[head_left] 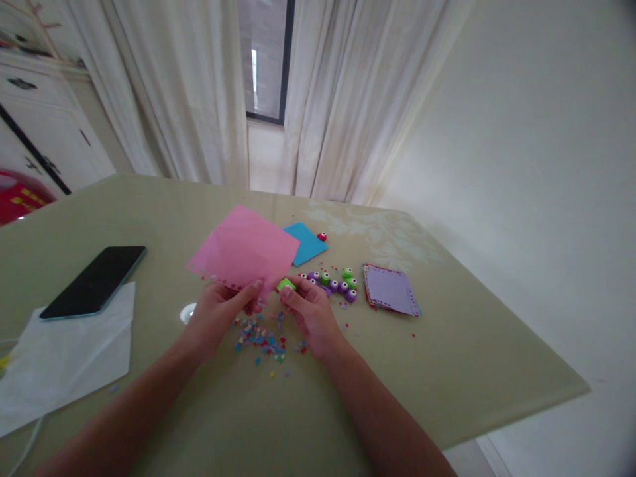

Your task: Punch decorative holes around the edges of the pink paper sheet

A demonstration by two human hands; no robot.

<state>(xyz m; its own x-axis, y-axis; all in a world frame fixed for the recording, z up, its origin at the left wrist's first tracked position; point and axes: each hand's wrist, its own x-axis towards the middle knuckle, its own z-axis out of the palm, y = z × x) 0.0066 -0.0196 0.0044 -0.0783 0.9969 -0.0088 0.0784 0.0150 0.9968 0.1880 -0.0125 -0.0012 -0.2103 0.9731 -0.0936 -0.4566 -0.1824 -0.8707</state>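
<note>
Between the thumb and fingers of my left hand [223,311] is a sheet of pink paper [243,245], raised above the table, with a row of small punched holes along its near edge. My right hand [313,311] grips a small green craft punch [286,285] at the paper's near right corner. Under both hands lie many tiny coloured paper bits [263,341]. Just past my right hand stand several purple and green craft punches [342,287]. A blue paper square [305,244] lies behind the pink sheet, and a red punch [322,236] sits by its right corner.
To the right is a stack of paper squares [392,289] with punched edges, purple on top. At the left a black phone [94,281] rests partly on a white sheet [99,351], near a white cable [30,440]. The table [472,371] meets a wall at the right.
</note>
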